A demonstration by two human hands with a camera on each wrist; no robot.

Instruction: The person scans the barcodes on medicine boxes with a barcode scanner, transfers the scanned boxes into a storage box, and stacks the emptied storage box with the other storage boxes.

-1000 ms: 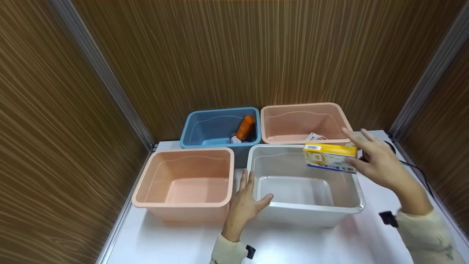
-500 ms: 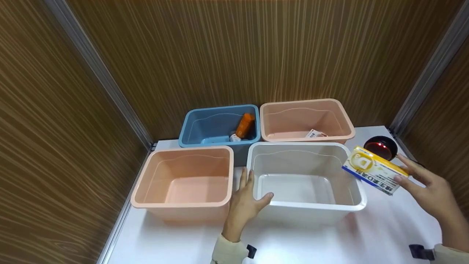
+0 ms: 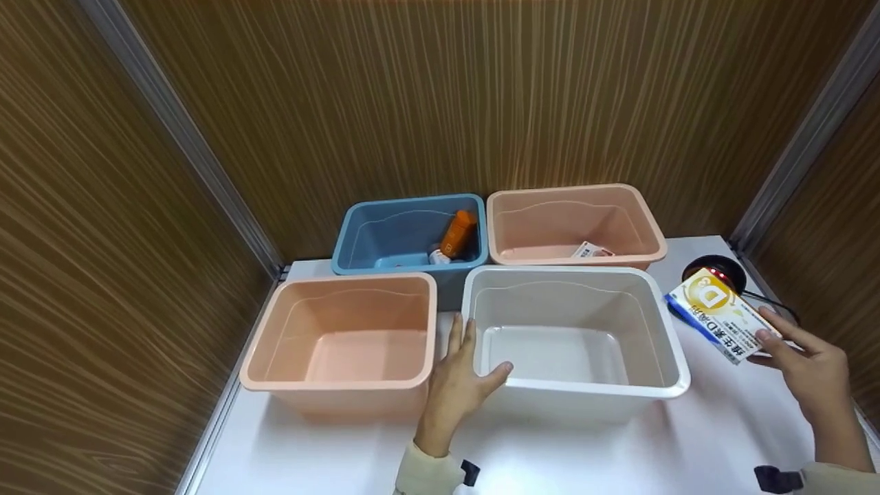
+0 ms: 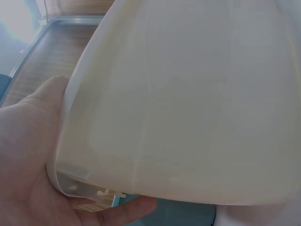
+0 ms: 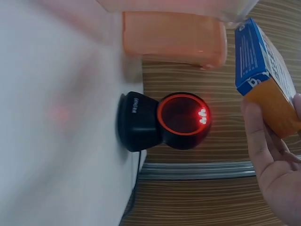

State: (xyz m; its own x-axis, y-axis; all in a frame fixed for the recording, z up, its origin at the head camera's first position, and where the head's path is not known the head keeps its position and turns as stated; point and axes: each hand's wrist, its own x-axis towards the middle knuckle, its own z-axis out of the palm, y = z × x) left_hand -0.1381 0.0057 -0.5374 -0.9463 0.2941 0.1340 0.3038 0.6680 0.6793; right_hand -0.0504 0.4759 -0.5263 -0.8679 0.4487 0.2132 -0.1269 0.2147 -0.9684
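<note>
In the head view my right hand (image 3: 815,364) pinches a white, yellow and blue vitamin D box (image 3: 722,316) by its near end. The box is tilted, in front of a black barcode scanner (image 3: 713,273), partly covering it. The right wrist view shows the box's blue side (image 5: 251,59) and orange end, with thumb and fingers at the edges, and the scanner (image 5: 181,117) with red lights lit. My left hand (image 3: 457,388) rests at the front left corner of the white bin (image 3: 577,388), fingers straight along its side and thumb over the front rim.
A peach bin (image 3: 344,385) stands left of the white one. Behind are a blue bin (image 3: 412,269), holding an orange bottle (image 3: 457,234) and a small white item (image 3: 438,257), and another peach bin (image 3: 564,196) with a small white box (image 3: 591,250). A cable (image 3: 773,300) trails from the scanner.
My right hand has carried the vitamin D box from above the white bin rightward to the scanner, turning it so its printed broad face shows. My left hand has stayed in place.
</note>
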